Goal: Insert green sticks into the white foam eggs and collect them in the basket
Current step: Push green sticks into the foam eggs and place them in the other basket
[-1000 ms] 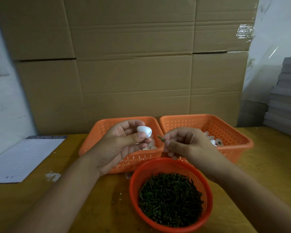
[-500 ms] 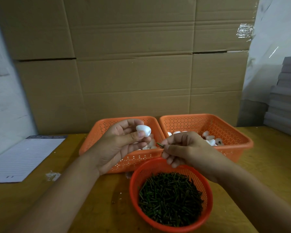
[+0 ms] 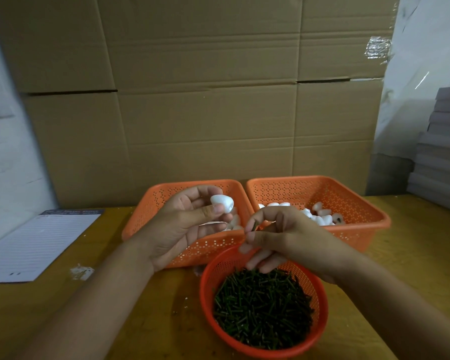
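My left hand (image 3: 185, 224) pinches a white foam egg (image 3: 222, 203) between thumb and fingertips above the left orange basket (image 3: 164, 201). My right hand (image 3: 278, 235) pinches one green stick (image 3: 253, 226) between thumb and forefinger, its tip just right of the egg and apart from it. Under the right hand stands a round orange basket (image 3: 208, 279) heaped with green sticks (image 3: 263, 307). The right orange basket (image 3: 322, 188) holds several white foam eggs (image 3: 322, 216). More eggs show in the left basket behind my fingers.
The wooden table (image 3: 115, 320) carries a lined paper pad (image 3: 37, 245) at the left and a white scrap (image 3: 81, 272) beside my left forearm. Cardboard boxes (image 3: 205, 113) form a wall behind the baskets. Grey stacked sheets (image 3: 442, 152) stand at the right.
My right hand has dropped slightly and turned the green stick more upright in its fingertips. My left hand keeps the egg in nearly the same spot.
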A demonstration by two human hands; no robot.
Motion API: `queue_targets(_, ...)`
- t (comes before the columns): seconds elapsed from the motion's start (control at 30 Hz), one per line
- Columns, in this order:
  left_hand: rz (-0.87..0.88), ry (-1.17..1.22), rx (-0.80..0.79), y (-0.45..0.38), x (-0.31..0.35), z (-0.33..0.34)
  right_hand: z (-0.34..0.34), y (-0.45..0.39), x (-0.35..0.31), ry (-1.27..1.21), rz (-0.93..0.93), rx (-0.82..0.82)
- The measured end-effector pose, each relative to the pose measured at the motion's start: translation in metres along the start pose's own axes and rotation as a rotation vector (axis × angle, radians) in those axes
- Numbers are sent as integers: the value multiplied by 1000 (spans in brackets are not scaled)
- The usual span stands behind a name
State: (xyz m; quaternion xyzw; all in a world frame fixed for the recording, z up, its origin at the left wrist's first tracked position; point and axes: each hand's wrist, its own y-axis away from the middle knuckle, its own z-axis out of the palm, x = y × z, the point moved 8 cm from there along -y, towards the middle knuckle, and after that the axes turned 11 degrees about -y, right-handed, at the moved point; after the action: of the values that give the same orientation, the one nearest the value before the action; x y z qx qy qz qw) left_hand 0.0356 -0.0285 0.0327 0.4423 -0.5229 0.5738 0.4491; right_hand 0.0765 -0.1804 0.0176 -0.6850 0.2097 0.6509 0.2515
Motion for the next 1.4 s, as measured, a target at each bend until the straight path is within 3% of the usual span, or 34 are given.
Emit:
queue_targets(0.13, -5, -24, -4, 0, -1, 1, -6, 1, -12, 85, -130, 83)
queue_targets(0.53, -3, 44, -44, 0, -3, 5, -29, 2, -19, -267, -221, 257)
queue_targets(0.97, 82, 13, -292, 10, 6, 22, -19, 4, -24, -242, -232, 171)
queue_targets(1.27, 23, -6, -32, 1, -4, 5, -20, 8, -33, -220, -334, 272)
queue_targets(1.4, 32, 1, -13, 1, -2, 8, -22, 9, -31, -218, -361, 345)
